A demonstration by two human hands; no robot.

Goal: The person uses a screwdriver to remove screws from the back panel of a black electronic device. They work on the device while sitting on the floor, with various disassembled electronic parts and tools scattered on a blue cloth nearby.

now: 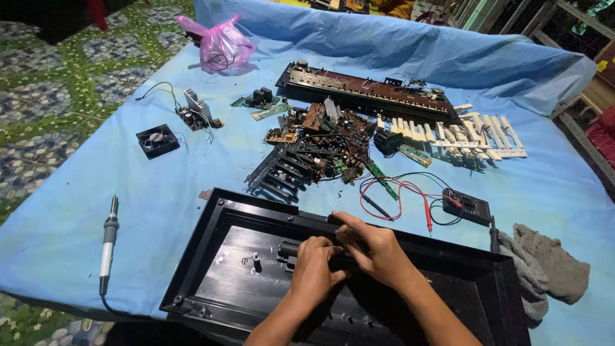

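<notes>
Head view: low in the frame, a black plastic casing (pixel 211 256) lies open on the blue-covered surface (pixel 77 218). Both hands meet at its middle, left hand (pixel 315 269) and right hand (pixel 375 251) with fingers curled onto a small dark part (pixel 288 249). Above the casing sit circuit boards (pixel 320 138); right of them a multimeter (pixel 466 206); far left a soldering iron (pixel 109 240).

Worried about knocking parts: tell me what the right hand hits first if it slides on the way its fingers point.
The right hand points up-left along the black casing. It would probably meet the casing's raised far rim first, though depth is unclear.
</notes>
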